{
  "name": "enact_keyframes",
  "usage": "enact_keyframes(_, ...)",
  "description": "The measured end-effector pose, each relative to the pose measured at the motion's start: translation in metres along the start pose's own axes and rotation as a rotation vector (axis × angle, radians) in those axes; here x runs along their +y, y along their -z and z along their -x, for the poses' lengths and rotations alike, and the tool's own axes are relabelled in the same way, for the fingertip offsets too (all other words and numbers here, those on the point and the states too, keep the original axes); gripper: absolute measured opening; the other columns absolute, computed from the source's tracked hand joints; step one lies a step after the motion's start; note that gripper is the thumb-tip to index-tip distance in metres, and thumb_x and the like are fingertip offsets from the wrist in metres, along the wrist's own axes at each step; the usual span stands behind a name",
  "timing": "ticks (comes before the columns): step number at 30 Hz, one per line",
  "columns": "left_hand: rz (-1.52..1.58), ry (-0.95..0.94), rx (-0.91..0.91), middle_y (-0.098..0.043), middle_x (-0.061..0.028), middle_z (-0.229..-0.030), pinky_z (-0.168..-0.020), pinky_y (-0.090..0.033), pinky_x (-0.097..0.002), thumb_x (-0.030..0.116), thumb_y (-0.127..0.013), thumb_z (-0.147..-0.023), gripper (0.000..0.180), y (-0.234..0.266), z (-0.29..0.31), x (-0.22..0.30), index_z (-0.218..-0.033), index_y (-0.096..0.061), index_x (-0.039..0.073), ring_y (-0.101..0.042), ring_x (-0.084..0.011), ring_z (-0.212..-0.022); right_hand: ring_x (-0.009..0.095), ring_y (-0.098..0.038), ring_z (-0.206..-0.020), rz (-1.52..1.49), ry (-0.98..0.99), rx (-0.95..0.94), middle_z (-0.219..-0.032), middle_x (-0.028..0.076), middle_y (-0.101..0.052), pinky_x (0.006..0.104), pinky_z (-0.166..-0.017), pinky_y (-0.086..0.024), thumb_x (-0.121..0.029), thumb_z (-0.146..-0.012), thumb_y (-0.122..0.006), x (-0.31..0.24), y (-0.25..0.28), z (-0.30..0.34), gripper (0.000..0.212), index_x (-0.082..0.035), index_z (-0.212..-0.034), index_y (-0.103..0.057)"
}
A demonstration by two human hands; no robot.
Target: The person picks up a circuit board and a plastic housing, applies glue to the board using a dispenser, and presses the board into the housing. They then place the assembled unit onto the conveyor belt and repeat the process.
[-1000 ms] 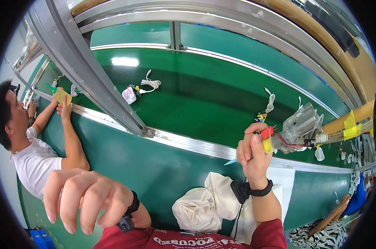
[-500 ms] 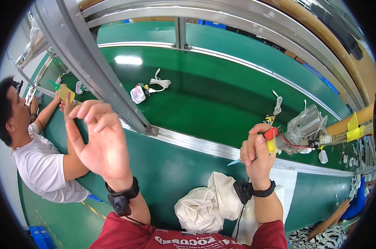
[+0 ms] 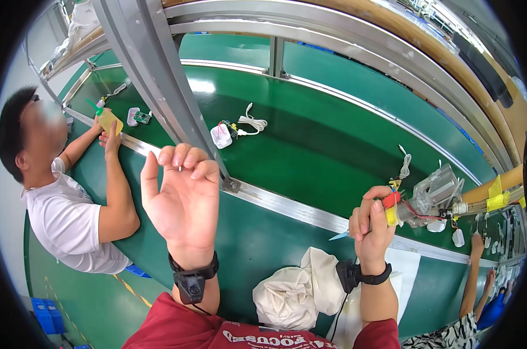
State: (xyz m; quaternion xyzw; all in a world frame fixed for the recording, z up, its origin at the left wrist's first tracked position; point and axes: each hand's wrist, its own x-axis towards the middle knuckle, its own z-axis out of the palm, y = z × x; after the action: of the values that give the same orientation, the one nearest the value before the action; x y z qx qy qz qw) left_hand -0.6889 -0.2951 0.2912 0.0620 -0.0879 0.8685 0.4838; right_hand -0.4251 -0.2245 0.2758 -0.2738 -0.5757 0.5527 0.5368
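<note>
"In the head view, what is the left hand (image 3: pixel 182 203) doing?"

"It is held up above the table (image 3: pixel 269 232), palm facing the wearer, thumb apart and the other fingers loosely bent. A small pale bit (image 3: pixel 180 168) shows at the fingertips, too tiny to name."

"And the right hand (image 3: pixel 369 230)?"

"Its fingers are curled closed around a light-blue pointed tool (image 3: pixel 338 237), whose tip sticks out toward the left. Thumb and forefinger are right at a red piece (image 3: pixel 391 199) and a yellow collar (image 3: pixel 392 216) on the end of a plastic-wrapped cylinder (image 3: pixel 433 193); whether they grip that end, I can't tell."

"What lies about them?"

"A cream cloth (image 3: pixel 292 295) is bunched on the table near the right wrist, next to a white sheet (image 3: pixel 404 270) that runs under the right forearm (image 3: pixel 380 302). Beyond the metal rail (image 3: pixel 292 210), a white housing (image 3: pixel 221 136) sits on a green surface (image 3: pixel 310 151), beside a coiled white cable (image 3: pixel 255 123)."

"Anyone nearby?"

"At the left, a white-shirted co-worker (image 3: pixel 71 215) holds a yellow, green-tipped bottle (image 3: pixel 110 121) near the rail."
</note>
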Motion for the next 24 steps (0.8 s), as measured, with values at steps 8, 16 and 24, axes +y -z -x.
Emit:
enact_keyframes(8, 0.011, 0.135, -0.01, -0.037, -0.0035, -0.083, -0.071, -0.035, -0.0296, 0.019, -0.049, -0.09, 0.016, -0.006, 0.011, -0.017, -0.082, -0.041, 0.007, -0.036, -0.017, -0.079, 0.005, -0.029, -0.038, 0.001, 0.007, 0.019, -0.054, -0.003, -0.033, 0.0204, -0.036, -0.024, -0.027, -0.098, -0.046, -0.001, -0.004, 0.003, 0.023, -0.004, -0.101, -0.045)
enact_keyframes(16, 0.012, 0.35, -0.071, -0.038, -0.0025, -0.087, -0.074, -0.034, -0.0301, 0.011, -0.047, -0.078, 0.01, -0.009, 0.025, -0.035, -0.086, -0.041, 0.01, -0.037, -0.0169, -0.081, 0.004, -0.029, -0.038, 0.003, 0.018, 0.028, -0.054, -0.003, -0.033, 0.0204, -0.036, -0.023, -0.026, -0.098, -0.046, 0.001, -0.006, 0.003, 0.023, -0.004, -0.102, -0.045)
enact_keyframes(24, -0.108, 0.369, -0.042, -0.043, -0.0014, -0.094, -0.078, -0.038, -0.0305, 0.005, -0.049, -0.088, 0.008, -0.007, 0.022, -0.032, -0.09, -0.042, 0.01, -0.042, -0.0151, -0.088, 0.004, -0.029, -0.038, 0.015, 0.022, 0.035, -0.054, -0.004, -0.033, 0.0203, -0.036, -0.022, -0.027, -0.098, -0.045, 0.002, -0.011, 0.002, 0.023, -0.004, -0.101, -0.045)
